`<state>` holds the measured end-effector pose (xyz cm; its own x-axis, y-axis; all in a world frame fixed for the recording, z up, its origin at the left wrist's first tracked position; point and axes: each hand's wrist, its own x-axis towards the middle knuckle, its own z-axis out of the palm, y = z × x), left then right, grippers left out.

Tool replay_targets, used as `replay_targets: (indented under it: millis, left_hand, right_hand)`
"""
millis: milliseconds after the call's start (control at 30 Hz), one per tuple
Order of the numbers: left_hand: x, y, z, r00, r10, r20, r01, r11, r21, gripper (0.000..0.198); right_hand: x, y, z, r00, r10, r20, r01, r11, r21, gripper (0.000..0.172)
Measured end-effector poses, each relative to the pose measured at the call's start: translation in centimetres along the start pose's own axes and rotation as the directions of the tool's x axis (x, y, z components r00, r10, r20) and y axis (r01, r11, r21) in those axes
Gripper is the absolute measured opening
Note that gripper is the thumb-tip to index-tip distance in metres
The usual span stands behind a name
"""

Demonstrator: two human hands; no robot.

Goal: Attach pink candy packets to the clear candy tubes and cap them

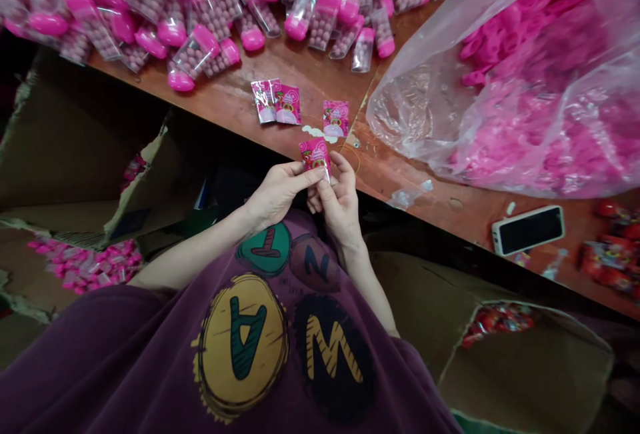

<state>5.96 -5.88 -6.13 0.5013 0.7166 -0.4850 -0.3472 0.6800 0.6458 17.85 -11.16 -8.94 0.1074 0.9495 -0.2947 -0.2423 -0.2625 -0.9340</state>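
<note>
Both my hands meet at a small pink printed sachet (pixel 313 153), held upright just off the table's near edge. My left hand (pixel 280 191) pinches its lower left part between thumb and fingers. The thumb and fingers of my right hand (pixel 340 197) close on its lower right corner, with the index finger raised a little. Beyond my hands, two more pink sachets (pixel 288 105) overlap on the wooden table. Another single sachet (pixel 335 118) lies to their right, beside some white flakes.
Clear tubes with pink caps and pink balls (pixel 205 47) are heaped at the back left. A plastic bag of pink pieces (pixel 540 107) fills the right side. Nearby lie a phone (pixel 529 229) and red packets (pixel 615 247). Cardboard boxes (pixel 70 154) stand below the edge.
</note>
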Motion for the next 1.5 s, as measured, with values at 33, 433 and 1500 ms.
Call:
replay_targets:
  millis: [33, 433, 1500]
  left_hand:
    - [-0.1, 0.0, -0.1, 1.000, -0.009, 0.008, 0.009, 1.000, 0.001, 0.036]
    - [-1.3, 1.8, -3.5, 0.984, 0.073, -0.165, -0.082, 0.995, -0.049, 0.032]
    - [5.5, 3.7, 0.0, 0.988, 0.144, -0.063, -0.138, 0.985, 0.104, 0.045]
  right_hand:
    - [0.0, 0.0, -0.1, 1.000, 0.009, 0.003, -0.009, 1.000, 0.001, 0.072]
    - [3.2, 1.4, 3.1, 0.965, 0.004, 0.260, 0.005, 0.999, -0.032, 0.057]
    - [7.6, -4.7, -2.4, 0.966, -0.252, -0.058, 0.203, 0.878, -0.434, 0.024]
